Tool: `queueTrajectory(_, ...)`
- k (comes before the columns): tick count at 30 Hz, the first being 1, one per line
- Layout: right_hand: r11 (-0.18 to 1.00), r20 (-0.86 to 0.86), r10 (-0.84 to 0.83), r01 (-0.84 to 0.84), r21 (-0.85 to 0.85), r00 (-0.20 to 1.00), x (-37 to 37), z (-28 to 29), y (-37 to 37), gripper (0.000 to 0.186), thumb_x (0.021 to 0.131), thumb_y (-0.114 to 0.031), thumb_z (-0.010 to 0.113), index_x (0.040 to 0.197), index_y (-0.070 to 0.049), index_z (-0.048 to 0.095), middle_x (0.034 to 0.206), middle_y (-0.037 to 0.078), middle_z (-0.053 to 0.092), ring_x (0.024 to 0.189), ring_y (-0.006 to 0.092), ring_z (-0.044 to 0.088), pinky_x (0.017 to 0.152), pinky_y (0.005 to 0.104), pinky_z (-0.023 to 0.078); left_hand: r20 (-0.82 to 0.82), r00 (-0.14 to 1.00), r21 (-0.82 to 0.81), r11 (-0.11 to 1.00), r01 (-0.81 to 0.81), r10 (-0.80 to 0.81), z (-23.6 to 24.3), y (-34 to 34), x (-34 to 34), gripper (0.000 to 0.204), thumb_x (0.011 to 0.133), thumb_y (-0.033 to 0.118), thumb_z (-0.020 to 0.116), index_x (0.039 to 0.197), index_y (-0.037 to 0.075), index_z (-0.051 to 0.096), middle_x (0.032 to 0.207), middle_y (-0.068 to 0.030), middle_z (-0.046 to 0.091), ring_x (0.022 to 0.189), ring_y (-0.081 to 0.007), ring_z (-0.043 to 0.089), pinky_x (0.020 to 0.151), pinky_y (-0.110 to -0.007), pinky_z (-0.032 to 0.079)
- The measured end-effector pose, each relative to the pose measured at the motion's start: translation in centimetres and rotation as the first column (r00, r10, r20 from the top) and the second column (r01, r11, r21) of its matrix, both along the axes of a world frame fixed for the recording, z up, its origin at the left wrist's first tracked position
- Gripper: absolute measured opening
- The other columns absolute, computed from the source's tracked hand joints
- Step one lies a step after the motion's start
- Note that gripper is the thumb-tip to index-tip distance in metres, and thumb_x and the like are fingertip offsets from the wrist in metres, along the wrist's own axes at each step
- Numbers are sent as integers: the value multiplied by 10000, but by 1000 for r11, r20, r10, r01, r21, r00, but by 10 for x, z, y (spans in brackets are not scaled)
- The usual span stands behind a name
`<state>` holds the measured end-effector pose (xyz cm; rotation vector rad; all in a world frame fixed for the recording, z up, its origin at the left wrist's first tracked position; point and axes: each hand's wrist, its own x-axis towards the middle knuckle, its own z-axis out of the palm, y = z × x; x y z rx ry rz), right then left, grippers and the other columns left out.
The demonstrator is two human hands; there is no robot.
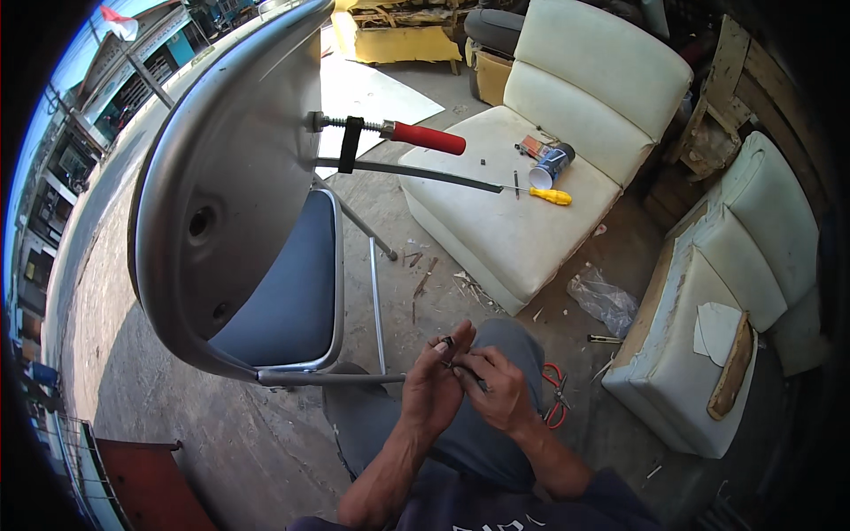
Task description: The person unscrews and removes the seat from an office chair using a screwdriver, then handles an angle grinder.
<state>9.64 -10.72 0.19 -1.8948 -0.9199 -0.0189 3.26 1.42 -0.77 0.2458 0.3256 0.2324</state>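
Observation:
My left hand (432, 388) and my right hand (498, 389) meet over my lap, both closed around a small dark metal piece (448, 343) whose shape is hard to make out. Just left of them is a metal folding chair (323, 379) with a blue padded cushion (279, 292). A large curved silver-grey metal panel (257, 124) stands above it, with a red-handled bar clamp (429, 139) fixed to its right edge and the bar reaching right. Red-handled pliers (556, 411) lie beside my right knee.
A cream padded seat (460, 221) holds a yellow screwdriver (551, 196), a blue can (551, 164) and small items. A second cream seat (660, 372), a plastic bag (602, 301) and wooden frames (735, 80) are at right. Yellow furniture (390, 44) stands behind; a street runs at left.

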Motion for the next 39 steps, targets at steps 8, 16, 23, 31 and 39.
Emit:
queueTrajectory(8, 948, -119, -314, 317, 12, 942, 110, -30, -4, 146, 901, -58, 700, 1040, -34, 738, 1001, 138, 678, 878, 295, 694, 770, 376, 556, -332, 943, 220, 971, 89, -11, -46, 9, 51, 43, 945, 81, 648, 911, 74, 621, 1096, -149, 682, 999, -230, 649, 938, -372, 489)
queueTrajectory(16, 857, 362, -469, 514, -33, 806, 279, -67, 16, 207, 924, -146, 679, 1085, -24, 722, 1021, 138, 683, 880, 308, 681, 814, 404, 545, -344, 939, 414, 901, 129, 23, -43, 5, 37, 142, 900, 32, 725, 907, 55, 585, 1032, -144, 665, 826, -175, 645, 791, -321, 518)
queueTrajectory(23, 982, -166, -140, 158, 102, 976, 135, -21, 21, 177, 931, -84, 650, 1081, -30, 727, 1037, 131, 702, 915, 272, 699, 823, 372, 551, -376, 918, 532, 841, 103, 125, 4, 16, 22, 279, 960, 103, 694, 1206, -7, 620, 1011, -127, 683, 813, -163, 656, 761, -294, 528)
queueTrajectory(31, 625, 319, -486, 578, -524, 814, 360, -87, 21, 390, 897, -63, 632, 1282, -117, 606, 1389, 98, 518, 1291, 307, 497, 1032, 494, 467, -341, 936, 493, 864, 97, 90, 23, 45, -22, 303, 1050, 242, 600, 1232, 2, 630, 1008, -79, 684, 809, -155, 651, 750, -307, 544)
queueTrajectory(39, 596, 533, -296, 590, -545, 792, 368, -74, 8, 225, 934, -159, 584, 1151, -101, 605, 1139, 127, 606, 1048, 340, 608, 903, 521, 499, 3, 980, 238, 952, -194, 199, 47, 40, -27, 214, 1045, 262, 573, 1115, 88, 676, 1400, -156, 607, 1370, -318, 507, 1173, -476, 371)
